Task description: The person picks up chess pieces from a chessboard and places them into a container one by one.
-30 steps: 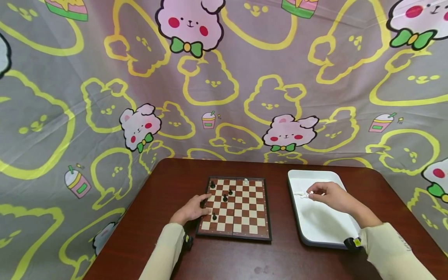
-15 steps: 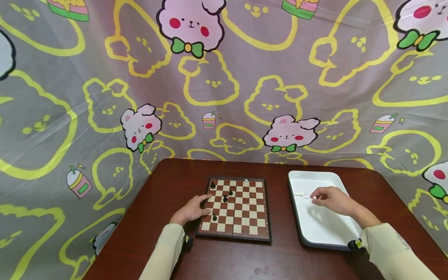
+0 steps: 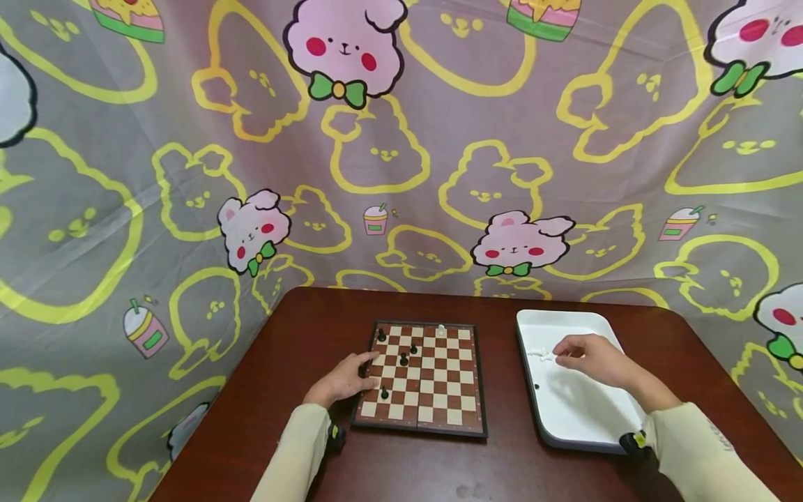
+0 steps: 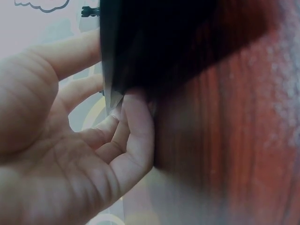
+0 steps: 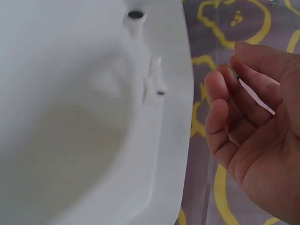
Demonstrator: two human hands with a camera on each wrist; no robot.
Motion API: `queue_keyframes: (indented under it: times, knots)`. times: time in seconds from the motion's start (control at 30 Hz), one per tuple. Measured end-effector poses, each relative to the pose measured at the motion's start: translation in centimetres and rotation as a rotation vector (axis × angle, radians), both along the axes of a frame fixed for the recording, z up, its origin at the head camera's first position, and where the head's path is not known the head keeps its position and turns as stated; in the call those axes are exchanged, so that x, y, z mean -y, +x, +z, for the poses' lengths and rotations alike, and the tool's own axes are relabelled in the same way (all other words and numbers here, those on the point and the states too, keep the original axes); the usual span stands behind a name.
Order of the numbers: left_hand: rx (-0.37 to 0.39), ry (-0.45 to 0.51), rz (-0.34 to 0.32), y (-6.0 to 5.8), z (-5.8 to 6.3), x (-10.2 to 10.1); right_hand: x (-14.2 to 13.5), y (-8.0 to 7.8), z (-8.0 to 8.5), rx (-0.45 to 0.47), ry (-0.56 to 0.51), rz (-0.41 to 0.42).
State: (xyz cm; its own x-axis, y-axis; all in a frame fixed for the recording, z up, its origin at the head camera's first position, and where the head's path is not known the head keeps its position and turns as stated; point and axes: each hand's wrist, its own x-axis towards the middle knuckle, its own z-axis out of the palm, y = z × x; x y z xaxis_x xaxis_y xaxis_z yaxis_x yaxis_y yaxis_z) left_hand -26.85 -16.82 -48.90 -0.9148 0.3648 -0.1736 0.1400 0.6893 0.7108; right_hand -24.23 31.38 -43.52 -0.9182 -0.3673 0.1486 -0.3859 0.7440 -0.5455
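A folding chessboard [image 3: 447, 383] lies flat on the table, with several black chess pieces [image 3: 404, 359] on its left half and one white chess piece [image 3: 441, 330] at its far edge. My left hand [image 3: 341, 380] grips the board's left side, thumb and a finger over the top, other fingers curled at its edge in the left wrist view. Over the white tray [image 3: 580, 411] hovers my right hand [image 3: 592, 359], fingers loosely bent and nothing visible between them. White chess pieces [image 3: 541, 354] lie by the tray's left wall; one piece [image 5: 135, 21] turns its dark base up.
Dark wooden table [image 3: 439, 467] surrounds the board and tray, with a strip of it between the two. A patterned cloth [image 3: 401, 160] hangs behind and at both sides of the table.
My right hand has let go of a white piece, and a piece with a dark base now shows lower along the tray's left wall. The left hand stays at the board.
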Motion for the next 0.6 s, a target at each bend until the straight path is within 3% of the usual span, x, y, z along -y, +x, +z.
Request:
queue_keyframes:
  times: [0.23,0.6]
  knots:
    - [0.004,-0.004,-0.006,-0.2,0.2,0.3,2.6,-0.4,0.1,0.016,-0.097,0.014]
    - [-0.006,-0.009,-0.017,0.0,0.3,0.0,6.9,-2.4,0.2,0.078,-0.117,0.025]
